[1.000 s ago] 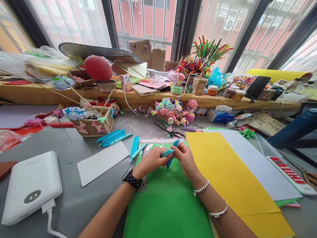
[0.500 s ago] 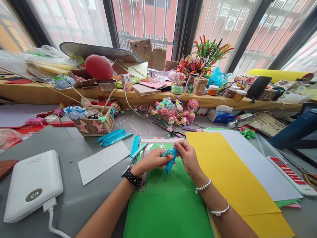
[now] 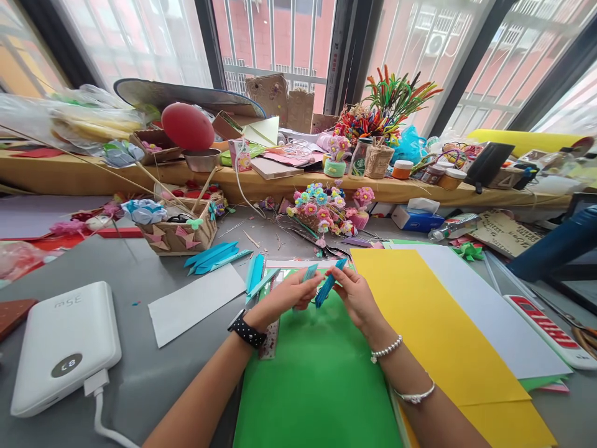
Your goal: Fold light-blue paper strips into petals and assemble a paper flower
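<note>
My left hand (image 3: 290,295) and my right hand (image 3: 355,294) meet above a green paper sheet (image 3: 317,386). The right hand pinches a long folded blue paper piece (image 3: 327,285) that slants down to the left. Between the left hand's fingers is a smaller light-blue folded piece (image 3: 310,272). Both hands are closed on the paper. A black dotted watch sits on my left wrist, and silver bracelets ring my right wrist.
More folded blue pieces (image 3: 213,257) lie on the grey table beside a white paper (image 3: 196,302). A white power bank (image 3: 63,345) sits left. Yellow sheet (image 3: 433,323) lies right. A basket (image 3: 180,231) and paper flowers (image 3: 321,211) stand behind.
Both hands have lifted slightly and moved away from me. The long blue piece in the right hand now tilts more upright, and the left hand's small piece points upward.
</note>
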`<action>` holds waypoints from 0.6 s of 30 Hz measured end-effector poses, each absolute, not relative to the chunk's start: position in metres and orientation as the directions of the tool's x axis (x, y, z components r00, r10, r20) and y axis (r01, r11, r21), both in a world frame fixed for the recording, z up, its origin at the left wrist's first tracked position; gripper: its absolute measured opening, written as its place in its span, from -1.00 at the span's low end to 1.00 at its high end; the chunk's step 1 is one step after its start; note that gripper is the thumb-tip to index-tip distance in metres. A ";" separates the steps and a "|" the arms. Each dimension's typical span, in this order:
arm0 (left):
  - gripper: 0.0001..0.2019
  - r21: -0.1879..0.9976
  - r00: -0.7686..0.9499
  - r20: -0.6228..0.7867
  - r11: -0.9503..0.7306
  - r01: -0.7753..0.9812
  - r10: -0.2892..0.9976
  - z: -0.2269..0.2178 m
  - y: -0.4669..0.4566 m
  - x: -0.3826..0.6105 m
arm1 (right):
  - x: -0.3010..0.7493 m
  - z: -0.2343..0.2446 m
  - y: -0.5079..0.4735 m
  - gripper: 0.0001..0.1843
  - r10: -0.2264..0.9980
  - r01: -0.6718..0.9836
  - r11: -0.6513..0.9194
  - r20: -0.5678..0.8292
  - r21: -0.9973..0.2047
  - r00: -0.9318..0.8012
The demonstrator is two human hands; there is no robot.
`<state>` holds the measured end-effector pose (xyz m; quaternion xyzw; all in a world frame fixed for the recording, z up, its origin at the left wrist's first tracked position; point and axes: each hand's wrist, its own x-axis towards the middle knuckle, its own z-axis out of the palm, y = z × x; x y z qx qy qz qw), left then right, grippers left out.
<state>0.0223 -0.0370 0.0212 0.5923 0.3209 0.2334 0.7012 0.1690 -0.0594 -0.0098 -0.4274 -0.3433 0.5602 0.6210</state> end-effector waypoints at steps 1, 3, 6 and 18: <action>-0.67 0.973 0.683 -0.163 0.231 -0.008 0.712 0.022 -0.037 0.022 | 0.171 -0.009 -0.058 -0.79 0.985 -0.424 0.010 -0.065 -0.906 0.162; -0.74 0.944 0.676 -0.151 0.307 -0.117 0.721 0.023 -0.036 0.020 | 0.174 -0.008 -0.057 -0.78 0.979 -0.444 0.004 -0.087 -0.896 0.184; -0.80 0.901 0.633 -0.154 0.372 -0.226 0.758 0.020 -0.034 0.019 | 0.176 -0.006 -0.057 -0.76 0.984 -0.445 -0.022 -0.097 -0.895 0.147; -0.71 0.853 0.669 -0.181 0.454 -0.258 0.720 0.011 -0.036 0.026 | 0.168 -0.001 -0.065 -0.77 0.999 -0.224 0.048 0.048 -0.973 0.003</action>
